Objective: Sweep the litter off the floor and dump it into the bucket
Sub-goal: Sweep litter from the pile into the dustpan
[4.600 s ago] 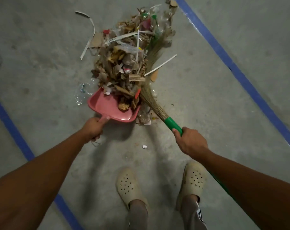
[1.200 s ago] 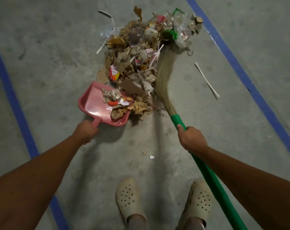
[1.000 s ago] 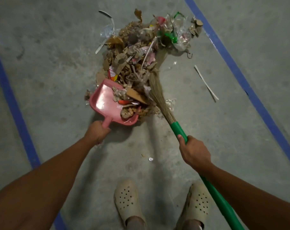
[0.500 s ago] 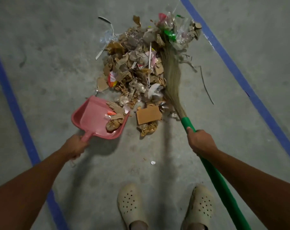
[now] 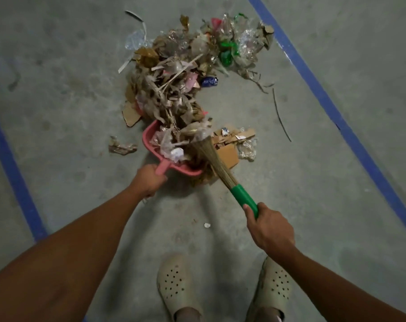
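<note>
A heap of litter, made of cardboard scraps, paper strips and plastic wrappers, lies on the concrete floor ahead of me. The pink dustpan sits at the heap's near end, filled with scraps. My left hand grips its handle. My right hand holds the green handle of a straw broom. The broom's bristles press against the litter at the pan's mouth. No bucket is in view.
Blue tape lines run along the floor on the right and the left. A crumpled scrap lies left of the pan, cardboard pieces right of it, a thin strip further right. My feet in beige clogs stand below.
The dustpan has moved right and forward into the heap and has filled with more litter. The broom swept leftward, its bristles now at the pan's mouth.
</note>
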`<state>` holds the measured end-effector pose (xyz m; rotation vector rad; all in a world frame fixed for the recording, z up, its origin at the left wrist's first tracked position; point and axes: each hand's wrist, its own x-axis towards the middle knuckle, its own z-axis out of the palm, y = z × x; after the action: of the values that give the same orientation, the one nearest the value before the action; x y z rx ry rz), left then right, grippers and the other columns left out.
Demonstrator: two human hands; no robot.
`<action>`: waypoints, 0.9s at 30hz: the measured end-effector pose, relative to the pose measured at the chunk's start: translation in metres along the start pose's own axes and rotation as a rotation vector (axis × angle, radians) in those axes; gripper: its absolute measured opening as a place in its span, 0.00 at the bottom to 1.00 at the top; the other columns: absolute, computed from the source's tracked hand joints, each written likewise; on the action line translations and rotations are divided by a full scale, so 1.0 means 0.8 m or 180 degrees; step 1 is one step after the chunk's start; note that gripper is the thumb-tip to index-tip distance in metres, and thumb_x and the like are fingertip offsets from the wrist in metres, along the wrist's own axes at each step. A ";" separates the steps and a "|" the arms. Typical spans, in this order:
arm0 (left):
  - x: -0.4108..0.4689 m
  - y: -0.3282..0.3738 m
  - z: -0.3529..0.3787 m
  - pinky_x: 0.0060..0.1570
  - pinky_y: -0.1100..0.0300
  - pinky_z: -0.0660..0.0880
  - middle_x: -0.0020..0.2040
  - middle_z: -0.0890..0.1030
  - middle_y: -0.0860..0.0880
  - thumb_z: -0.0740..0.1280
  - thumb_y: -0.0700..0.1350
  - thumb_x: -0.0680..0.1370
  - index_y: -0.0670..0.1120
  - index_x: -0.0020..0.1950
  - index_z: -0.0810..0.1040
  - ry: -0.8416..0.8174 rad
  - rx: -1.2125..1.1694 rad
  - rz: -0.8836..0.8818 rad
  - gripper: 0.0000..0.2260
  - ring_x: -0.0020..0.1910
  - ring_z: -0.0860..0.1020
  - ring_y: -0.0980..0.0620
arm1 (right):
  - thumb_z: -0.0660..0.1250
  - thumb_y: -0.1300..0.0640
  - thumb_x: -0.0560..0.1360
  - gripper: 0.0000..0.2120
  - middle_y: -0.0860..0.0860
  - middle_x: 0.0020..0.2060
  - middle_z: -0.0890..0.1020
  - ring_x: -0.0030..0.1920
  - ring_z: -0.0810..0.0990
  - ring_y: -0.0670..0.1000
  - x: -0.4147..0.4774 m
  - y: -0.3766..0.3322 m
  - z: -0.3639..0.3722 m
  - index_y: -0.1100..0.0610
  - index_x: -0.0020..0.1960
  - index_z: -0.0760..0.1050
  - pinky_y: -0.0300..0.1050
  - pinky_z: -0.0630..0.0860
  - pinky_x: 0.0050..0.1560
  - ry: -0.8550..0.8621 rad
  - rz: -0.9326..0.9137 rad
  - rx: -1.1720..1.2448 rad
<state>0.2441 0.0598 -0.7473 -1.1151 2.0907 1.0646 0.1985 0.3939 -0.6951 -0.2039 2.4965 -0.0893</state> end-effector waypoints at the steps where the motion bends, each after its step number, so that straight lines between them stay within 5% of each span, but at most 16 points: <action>1: -0.005 -0.003 0.002 0.28 0.61 0.69 0.40 0.80 0.43 0.68 0.43 0.77 0.43 0.50 0.77 0.0049 0.0040 0.0020 0.05 0.31 0.76 0.47 | 0.48 0.32 0.81 0.23 0.48 0.33 0.76 0.32 0.76 0.49 -0.003 0.013 -0.002 0.49 0.49 0.70 0.45 0.75 0.32 0.0069 0.0051 0.0005; 5: -0.017 -0.015 0.003 0.36 0.55 0.78 0.43 0.81 0.41 0.69 0.45 0.78 0.44 0.48 0.77 0.0146 0.0372 0.0154 0.05 0.37 0.80 0.44 | 0.49 0.32 0.80 0.23 0.49 0.32 0.77 0.30 0.77 0.49 -0.002 0.066 -0.019 0.49 0.50 0.71 0.47 0.79 0.32 0.0271 0.0288 0.0133; 8: -0.021 -0.010 0.000 0.29 0.57 0.76 0.39 0.81 0.43 0.69 0.44 0.78 0.45 0.49 0.77 0.0095 0.0507 0.0268 0.04 0.33 0.81 0.44 | 0.48 0.31 0.80 0.25 0.50 0.32 0.78 0.31 0.77 0.51 0.014 0.102 -0.041 0.50 0.49 0.72 0.47 0.79 0.32 0.0394 0.0511 0.0174; 13: -0.010 0.013 0.001 0.30 0.59 0.72 0.39 0.81 0.43 0.69 0.44 0.77 0.42 0.51 0.79 0.0047 0.0639 0.0362 0.06 0.33 0.79 0.46 | 0.52 0.37 0.83 0.26 0.54 0.35 0.75 0.35 0.73 0.56 0.055 0.149 -0.087 0.57 0.47 0.74 0.46 0.68 0.35 0.0444 0.0997 0.0366; 18: 0.005 0.034 0.011 0.36 0.56 0.76 0.41 0.81 0.42 0.68 0.45 0.78 0.42 0.52 0.78 -0.0059 0.0660 0.0218 0.08 0.35 0.79 0.45 | 0.52 0.35 0.82 0.30 0.59 0.40 0.81 0.39 0.81 0.59 0.112 0.174 -0.101 0.61 0.49 0.76 0.50 0.78 0.42 0.0116 0.1428 0.0555; 21: 0.008 0.041 0.018 0.38 0.52 0.78 0.41 0.81 0.40 0.68 0.44 0.78 0.40 0.52 0.77 -0.0073 0.0671 0.0193 0.08 0.35 0.78 0.44 | 0.53 0.35 0.82 0.30 0.58 0.38 0.82 0.36 0.82 0.58 0.124 0.159 -0.099 0.61 0.46 0.76 0.49 0.81 0.38 -0.0193 0.1317 0.0636; 23: 0.007 0.044 0.024 0.39 0.52 0.77 0.41 0.80 0.41 0.69 0.43 0.78 0.41 0.53 0.77 -0.0053 0.0664 0.0122 0.08 0.36 0.78 0.43 | 0.52 0.34 0.81 0.31 0.59 0.42 0.83 0.41 0.83 0.60 0.122 0.146 -0.086 0.61 0.50 0.77 0.53 0.83 0.45 -0.0277 0.1103 0.0598; 27: 0.002 0.042 0.034 0.39 0.52 0.76 0.42 0.79 0.41 0.69 0.43 0.78 0.41 0.55 0.77 -0.0077 0.0571 0.0000 0.09 0.36 0.77 0.44 | 0.52 0.35 0.82 0.28 0.56 0.45 0.80 0.44 0.79 0.57 0.093 0.118 -0.067 0.57 0.53 0.76 0.47 0.75 0.44 -0.0435 0.0723 0.0370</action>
<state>0.2169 0.0937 -0.7500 -1.0094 2.1201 0.8666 0.0956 0.4757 -0.7064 0.1184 2.3521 -0.1217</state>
